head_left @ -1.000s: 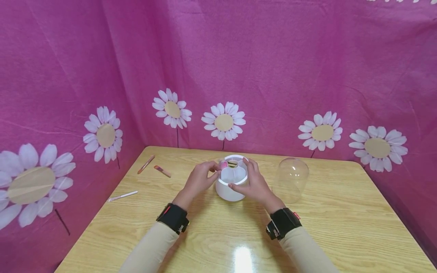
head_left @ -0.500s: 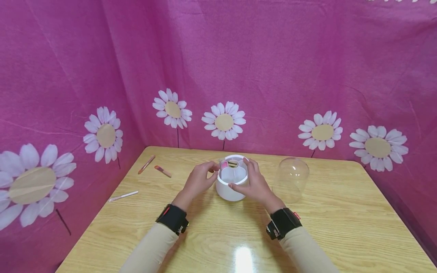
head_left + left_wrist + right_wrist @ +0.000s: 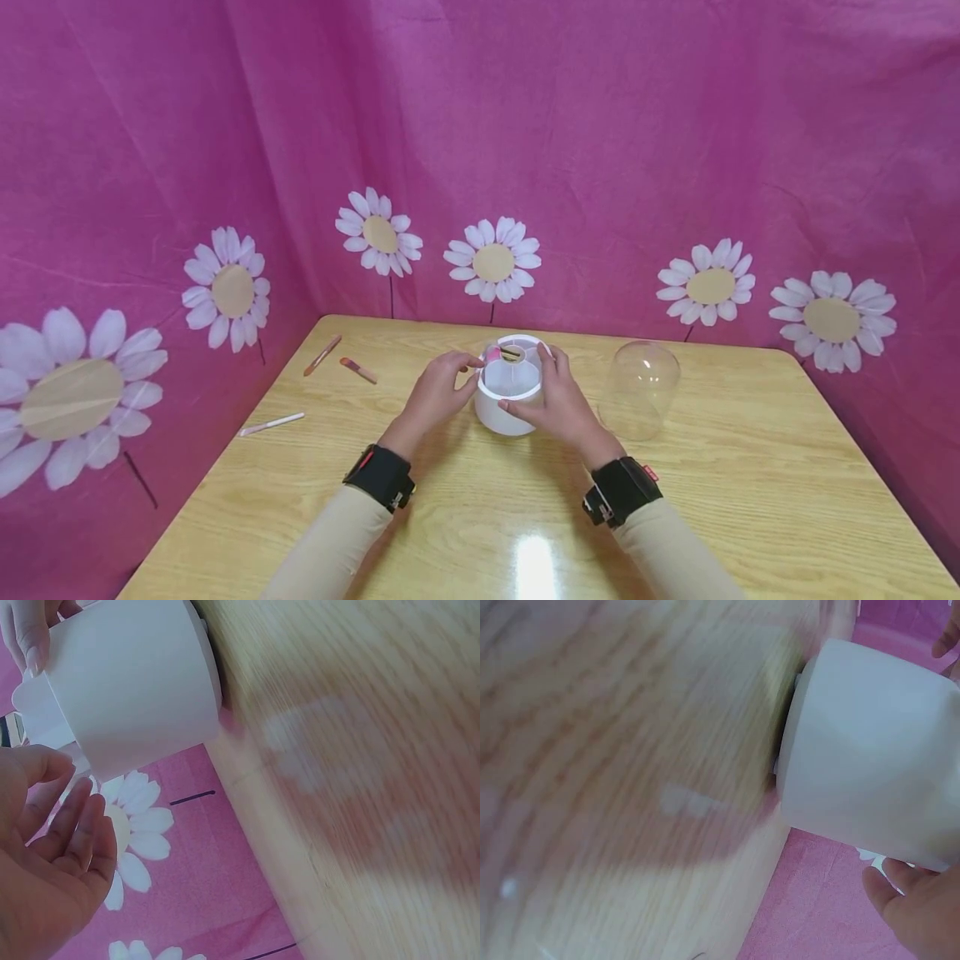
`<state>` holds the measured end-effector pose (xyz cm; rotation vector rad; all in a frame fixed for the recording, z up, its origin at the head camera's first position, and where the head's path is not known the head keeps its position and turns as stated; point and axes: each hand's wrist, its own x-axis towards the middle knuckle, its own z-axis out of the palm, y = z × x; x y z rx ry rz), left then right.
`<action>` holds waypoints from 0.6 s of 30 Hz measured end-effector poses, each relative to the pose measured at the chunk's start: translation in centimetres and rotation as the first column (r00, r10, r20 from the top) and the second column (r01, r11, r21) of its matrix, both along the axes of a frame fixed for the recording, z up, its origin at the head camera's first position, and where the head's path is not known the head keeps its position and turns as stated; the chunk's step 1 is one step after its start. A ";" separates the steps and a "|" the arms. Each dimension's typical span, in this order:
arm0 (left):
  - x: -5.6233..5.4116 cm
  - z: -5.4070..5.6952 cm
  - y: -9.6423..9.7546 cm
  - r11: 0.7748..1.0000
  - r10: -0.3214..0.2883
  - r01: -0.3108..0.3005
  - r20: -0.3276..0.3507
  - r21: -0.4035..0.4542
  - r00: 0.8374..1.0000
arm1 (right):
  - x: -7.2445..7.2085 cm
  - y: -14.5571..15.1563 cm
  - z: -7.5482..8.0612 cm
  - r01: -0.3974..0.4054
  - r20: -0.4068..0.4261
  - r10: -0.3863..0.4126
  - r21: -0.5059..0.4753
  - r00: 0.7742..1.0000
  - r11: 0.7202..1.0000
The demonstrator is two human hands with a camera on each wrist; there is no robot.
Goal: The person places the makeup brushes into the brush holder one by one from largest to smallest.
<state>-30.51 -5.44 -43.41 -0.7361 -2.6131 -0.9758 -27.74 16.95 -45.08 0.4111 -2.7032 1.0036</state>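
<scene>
A white round makeup brush holder [image 3: 506, 414] stands upright on the table between my hands. Its open top shows pale dividers, a pink piece [image 3: 492, 353] at the left and a thin dark stick over the round centre. At the left rim my left hand [image 3: 441, 390] has thumb and forefinger together, pinching the edge; its other fingers are curled in the left wrist view. My right hand [image 3: 562, 402] grips the holder from the right, thumb in front and fingers on the far side. The left wrist view shows the holder's smooth wall [image 3: 142, 682]; its inside is mostly hidden there.
A clear dome cover [image 3: 641, 392] stands right of the holder. Three makeup brushes lie at the left: a brown one [image 3: 322, 356], an orange-tipped one [image 3: 358, 370] and a white-handled one [image 3: 272, 424]. A pink flowered curtain [image 3: 585, 167] hangs behind the table.
Inside the holder, the pink piece and dividers have shifted slightly to the right. Both hands keep nearly the same places. The head view has tipped down a little.
</scene>
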 end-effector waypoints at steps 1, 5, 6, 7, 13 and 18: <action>0.0 0.0 0.0 1.000 0.001 -0.001 -0.003 -0.003 1.000 | 0.1 0.0 0.0 -0.002 -0.003 0.002 0.004 1.000 1.000; 0.0 0.0 -0.1 1.000 0.007 -0.007 -0.002 -0.009 1.000 | 0.4 0.1 -0.1 -0.003 -0.018 0.004 0.038 1.000 0.999; 0.0 0.0 -0.2 1.000 0.007 -0.007 0.001 -0.008 1.000 | 0.4 0.1 -0.1 -0.003 -0.019 0.004 0.049 1.000 0.999; 0.0 0.0 -0.2 1.000 0.008 -0.008 0.003 -0.009 1.000 | 0.5 0.2 0.0 -0.006 -0.018 0.007 0.057 1.000 0.998; -0.1 -0.2 -0.3 1.000 0.020 -0.020 0.018 -0.023 1.000 | 1.0 0.6 0.6 -0.043 -0.016 0.044 0.065 0.999 0.997; -0.2 -0.3 -0.5 0.999 0.021 -0.021 -0.001 -0.029 1.000 | 1.2 0.9 0.9 -0.073 -0.021 0.074 0.041 0.997 0.997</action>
